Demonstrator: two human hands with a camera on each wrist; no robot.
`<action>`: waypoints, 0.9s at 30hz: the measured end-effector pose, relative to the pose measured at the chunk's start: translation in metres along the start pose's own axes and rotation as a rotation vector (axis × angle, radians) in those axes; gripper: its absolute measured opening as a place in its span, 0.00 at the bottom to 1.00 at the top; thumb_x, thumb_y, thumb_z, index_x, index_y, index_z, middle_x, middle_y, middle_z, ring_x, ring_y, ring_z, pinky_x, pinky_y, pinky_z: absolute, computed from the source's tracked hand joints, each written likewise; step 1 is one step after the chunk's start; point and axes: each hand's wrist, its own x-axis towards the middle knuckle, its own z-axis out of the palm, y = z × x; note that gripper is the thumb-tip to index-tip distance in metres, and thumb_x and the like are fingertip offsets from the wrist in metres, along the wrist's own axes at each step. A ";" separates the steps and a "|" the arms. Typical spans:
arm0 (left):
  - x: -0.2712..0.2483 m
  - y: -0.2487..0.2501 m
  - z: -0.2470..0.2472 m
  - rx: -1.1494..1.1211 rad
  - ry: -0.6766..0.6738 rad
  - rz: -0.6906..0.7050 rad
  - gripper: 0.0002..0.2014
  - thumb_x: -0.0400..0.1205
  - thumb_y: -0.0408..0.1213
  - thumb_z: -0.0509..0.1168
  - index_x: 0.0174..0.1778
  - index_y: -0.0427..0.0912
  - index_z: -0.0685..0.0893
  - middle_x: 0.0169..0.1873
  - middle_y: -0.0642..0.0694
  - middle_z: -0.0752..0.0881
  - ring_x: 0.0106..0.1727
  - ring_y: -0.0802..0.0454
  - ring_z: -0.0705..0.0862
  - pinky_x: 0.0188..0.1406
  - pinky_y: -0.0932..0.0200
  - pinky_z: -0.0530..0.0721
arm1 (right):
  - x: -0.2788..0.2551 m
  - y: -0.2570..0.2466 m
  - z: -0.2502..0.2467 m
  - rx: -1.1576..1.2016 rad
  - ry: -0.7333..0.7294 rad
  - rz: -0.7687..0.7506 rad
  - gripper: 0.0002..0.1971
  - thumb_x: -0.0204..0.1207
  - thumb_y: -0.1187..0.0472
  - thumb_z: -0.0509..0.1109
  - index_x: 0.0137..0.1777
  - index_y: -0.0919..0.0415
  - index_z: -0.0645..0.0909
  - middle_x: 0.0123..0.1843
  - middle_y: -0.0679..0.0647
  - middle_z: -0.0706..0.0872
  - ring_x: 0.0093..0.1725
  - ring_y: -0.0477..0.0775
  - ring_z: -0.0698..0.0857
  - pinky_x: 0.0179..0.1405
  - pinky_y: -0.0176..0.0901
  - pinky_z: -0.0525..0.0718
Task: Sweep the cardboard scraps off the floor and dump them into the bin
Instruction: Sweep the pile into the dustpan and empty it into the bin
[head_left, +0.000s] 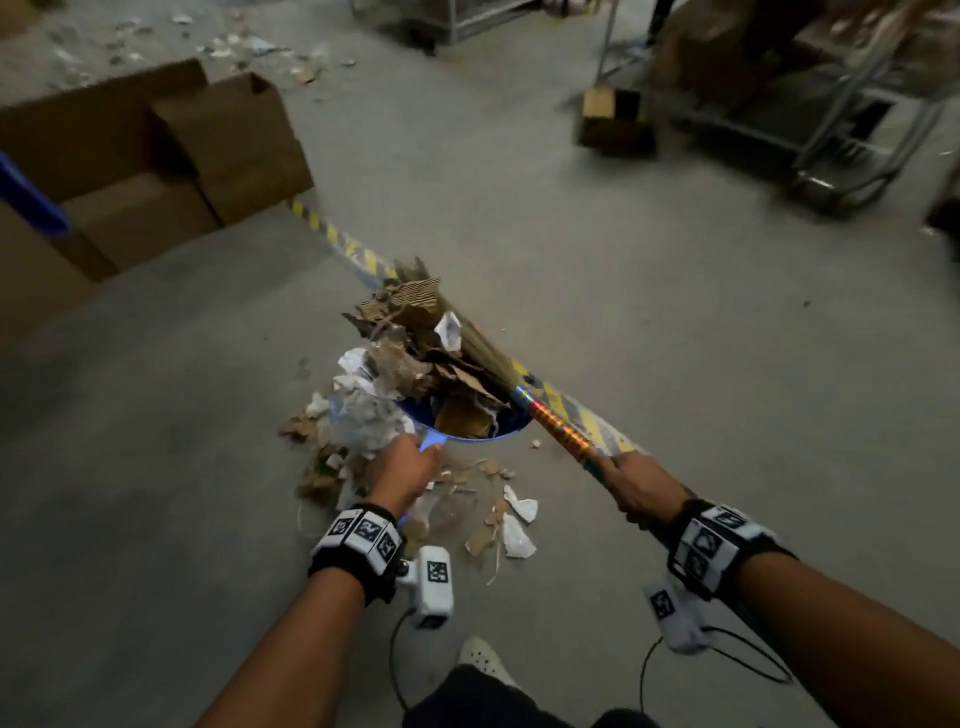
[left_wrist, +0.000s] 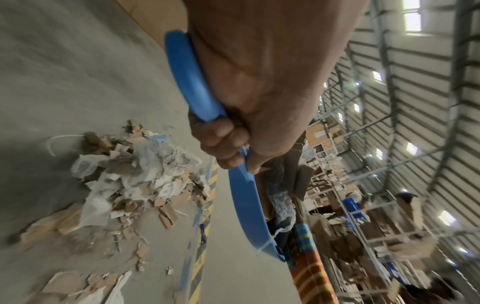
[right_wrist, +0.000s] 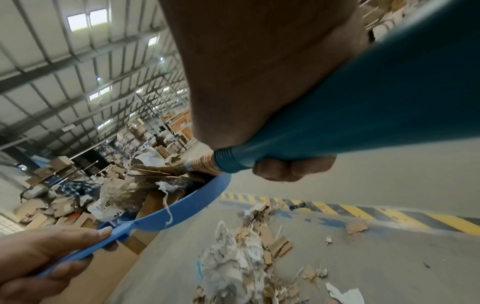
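My left hand (head_left: 404, 470) curled round blue dustpan (head_left: 511, 427) handle, pan lifted off floor, heaped with cardboard scraps (head_left: 415, 332). My right hand (head_left: 636, 486) wrapped round broom (head_left: 558, 418) handle — bristles pressed over load. More scraps (head_left: 498, 519) on floor, near, under pan. Open cardboard box (head_left: 156, 166) far left.

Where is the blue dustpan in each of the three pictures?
Head: dustpan at centre, lifted, heaped with scraps.
Left wrist: dustpan runs down the middle from the left hand.
Right wrist: dustpan lower middle.
Shared landmark: yellow-black floor stripe.
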 end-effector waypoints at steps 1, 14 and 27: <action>-0.008 0.006 -0.001 -0.024 -0.014 0.015 0.12 0.82 0.42 0.64 0.37 0.38 0.80 0.27 0.41 0.82 0.30 0.45 0.83 0.23 0.62 0.73 | -0.013 0.001 -0.004 0.007 0.029 0.005 0.28 0.82 0.33 0.50 0.34 0.54 0.75 0.31 0.59 0.82 0.24 0.58 0.80 0.22 0.42 0.79; -0.134 0.025 -0.029 -0.084 -0.146 0.234 0.17 0.81 0.40 0.64 0.27 0.41 0.72 0.18 0.47 0.73 0.23 0.48 0.73 0.26 0.59 0.69 | -0.196 0.030 0.015 0.169 0.239 0.089 0.28 0.78 0.34 0.55 0.35 0.59 0.77 0.28 0.57 0.80 0.21 0.55 0.78 0.20 0.36 0.74; -0.171 0.026 -0.093 -0.040 -0.360 0.428 0.17 0.85 0.40 0.62 0.32 0.39 0.68 0.18 0.44 0.65 0.17 0.52 0.61 0.19 0.63 0.59 | -0.309 -0.026 0.077 0.256 0.466 0.236 0.28 0.80 0.35 0.55 0.39 0.61 0.78 0.29 0.56 0.80 0.22 0.55 0.78 0.20 0.37 0.74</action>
